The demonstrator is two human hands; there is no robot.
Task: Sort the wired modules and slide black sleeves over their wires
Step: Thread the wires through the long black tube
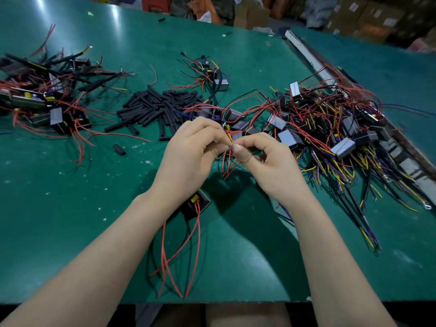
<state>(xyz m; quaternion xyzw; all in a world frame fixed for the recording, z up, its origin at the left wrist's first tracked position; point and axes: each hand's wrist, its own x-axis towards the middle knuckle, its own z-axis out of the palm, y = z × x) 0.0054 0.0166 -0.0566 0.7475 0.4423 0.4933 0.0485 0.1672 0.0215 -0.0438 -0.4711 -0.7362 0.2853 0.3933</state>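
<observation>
My left hand (192,147) and my right hand (264,156) meet above the middle of the green table (70,197). Both pinch the thin wires of one small module (234,135), whose red wires (227,165) hang down between the hands. The module itself is mostly hidden by my fingers. A heap of short black sleeves (158,107) lies just beyond my left hand. A big tangle of unsorted wired modules (330,128) spreads to the right. Another module with red wires (197,204) lies under my left wrist.
A pile of modules with sleeved wires (47,97) sits at the far left. A smaller cluster of modules (210,72) lies at the back centre. One loose sleeve (119,149) lies left of my hands. A metal rail (313,57) borders the table's right side; boxes stand beyond.
</observation>
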